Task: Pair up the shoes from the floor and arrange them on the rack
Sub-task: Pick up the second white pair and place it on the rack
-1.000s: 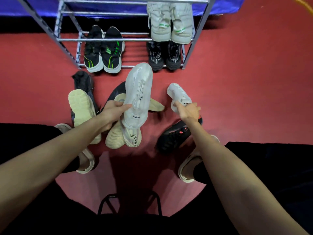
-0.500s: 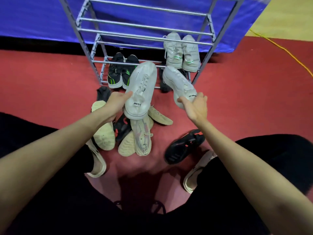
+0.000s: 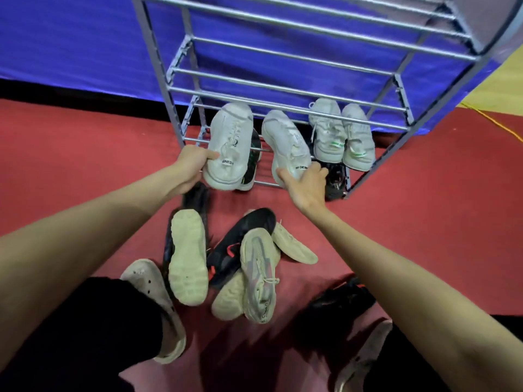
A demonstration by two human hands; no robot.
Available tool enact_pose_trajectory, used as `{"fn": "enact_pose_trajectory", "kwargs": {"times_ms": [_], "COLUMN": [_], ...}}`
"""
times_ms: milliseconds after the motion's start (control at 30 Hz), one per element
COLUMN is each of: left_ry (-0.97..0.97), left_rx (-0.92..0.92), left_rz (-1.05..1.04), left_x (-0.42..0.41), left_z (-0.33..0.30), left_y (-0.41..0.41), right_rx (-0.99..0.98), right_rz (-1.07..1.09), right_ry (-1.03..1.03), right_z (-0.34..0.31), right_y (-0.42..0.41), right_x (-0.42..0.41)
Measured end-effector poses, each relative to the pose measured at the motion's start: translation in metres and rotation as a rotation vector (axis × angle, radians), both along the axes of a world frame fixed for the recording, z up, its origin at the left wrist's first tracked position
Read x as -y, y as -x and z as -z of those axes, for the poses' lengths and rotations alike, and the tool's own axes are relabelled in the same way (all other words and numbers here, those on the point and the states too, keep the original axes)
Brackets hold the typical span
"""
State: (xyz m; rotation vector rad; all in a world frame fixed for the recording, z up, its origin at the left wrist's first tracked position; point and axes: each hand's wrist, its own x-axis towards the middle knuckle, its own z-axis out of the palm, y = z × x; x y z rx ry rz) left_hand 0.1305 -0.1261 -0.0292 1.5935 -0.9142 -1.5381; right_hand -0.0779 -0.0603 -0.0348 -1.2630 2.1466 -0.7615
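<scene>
My left hand (image 3: 189,168) grips white sneaker (image 3: 230,145), right hand (image 3: 307,183) its mate (image 3: 285,145), fingers clamped on heels, toes at rack (image 3: 283,93). Three pairs racked beyond fingers; pile (image 3: 226,264) left on floor below.

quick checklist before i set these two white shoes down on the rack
1. Left hand grips the left white shoe at its heel: ok.
2. Right hand holds the right white shoe at its heel: ok.
3. Both shoes match, same white style with heel lettering: ok.
4. Toes point toward the rack: ok.
5. Free space on the tier beside the white-and-green pair: cannot tell, the held shoes hide it.
6. Shoes seated on the bars: not ok.
</scene>
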Motion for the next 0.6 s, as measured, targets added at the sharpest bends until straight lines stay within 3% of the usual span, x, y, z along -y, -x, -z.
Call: {"fn": "enact_pose_trajectory", "kwargs": {"times_ms": [200,600], "left_ry": [0.07,0.128], "left_rx": [0.141,0.164], "left_rz": [-0.096,-0.143], "left_x": [0.072,0.141], "left_z": [0.037,0.076], "left_y": [-0.02,-0.007], "right_rx": [0.027,-0.092], "right_rz": [0.013,0.016], "right_ry": [0.065,0.108], "right_z": [0.019,0.054], "right_y": [-0.03,-0.057], "right_x": [0.074,0.148]}}
